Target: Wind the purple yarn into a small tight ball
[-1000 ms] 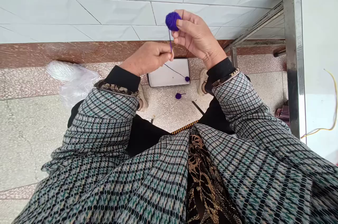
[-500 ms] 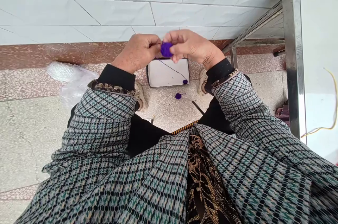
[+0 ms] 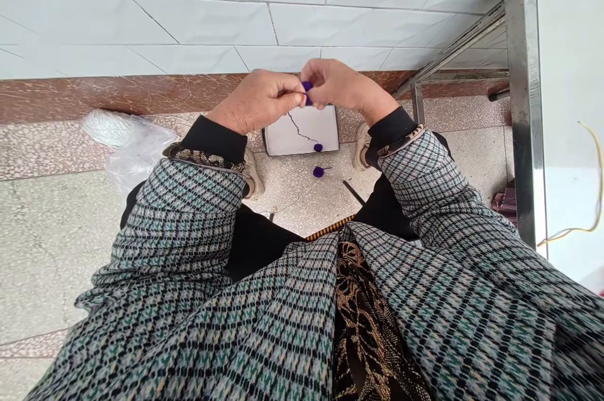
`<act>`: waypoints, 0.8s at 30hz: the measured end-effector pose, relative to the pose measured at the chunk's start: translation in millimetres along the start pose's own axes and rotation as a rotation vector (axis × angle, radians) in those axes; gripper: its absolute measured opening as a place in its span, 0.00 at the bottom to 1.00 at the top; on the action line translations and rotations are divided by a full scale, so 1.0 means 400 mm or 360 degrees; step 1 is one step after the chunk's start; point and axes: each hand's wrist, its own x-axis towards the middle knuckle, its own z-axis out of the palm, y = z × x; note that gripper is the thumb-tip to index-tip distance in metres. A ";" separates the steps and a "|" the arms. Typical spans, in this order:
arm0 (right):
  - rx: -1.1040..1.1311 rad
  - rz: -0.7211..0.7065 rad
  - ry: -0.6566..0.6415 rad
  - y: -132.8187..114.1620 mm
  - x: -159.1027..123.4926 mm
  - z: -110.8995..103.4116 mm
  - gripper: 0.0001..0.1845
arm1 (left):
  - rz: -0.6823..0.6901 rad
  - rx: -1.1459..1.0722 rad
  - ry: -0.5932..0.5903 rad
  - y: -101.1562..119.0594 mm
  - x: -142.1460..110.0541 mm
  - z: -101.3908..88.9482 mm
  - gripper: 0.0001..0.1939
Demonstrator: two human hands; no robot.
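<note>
A purple yarn ball (image 3: 307, 85) is partly hidden between my two hands, above the white box. My right hand (image 3: 337, 87) is closed round it with bent fingers. Thumb and forefinger of my left hand (image 3: 268, 101) are pinched together at the ball's near side, on purple yarn. A dark purple strand (image 3: 299, 131) hangs below my left fingers and runs down to a smaller purple ball (image 3: 318, 148) at the near edge of the white box (image 3: 280, 135). Another purple ball (image 3: 319, 172) with a short tail lies on the floor.
White tiles cover the wall (image 3: 226, 20) in front. A metal-framed table (image 3: 523, 99) stands at the right, with a yellow strand (image 3: 595, 199) on its white top. Clear plastic bags (image 3: 136, 143) lie on the floor at left. My shoes (image 3: 362, 146) flank the box.
My left hand has moved right and slightly down, its fingers now covering part of the ball. The smaller ball on the box has shifted left, and its strand hangs slacker.
</note>
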 end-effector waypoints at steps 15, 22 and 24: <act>0.0981 -0.0092 0.0452 -0.069 -0.028 0.007 0.18 | 0.0071 0.0011 -0.0249 -0.021 0.018 0.030 0.11; 0.0425 0.0019 0.0339 -0.007 0.013 0.003 0.20 | 0.0089 -0.0026 -0.0272 -0.013 0.011 0.018 0.09; 0.0406 0.0009 0.0058 0.013 0.022 -0.012 0.22 | 0.0033 -0.0032 -0.0202 0.002 0.005 0.007 0.08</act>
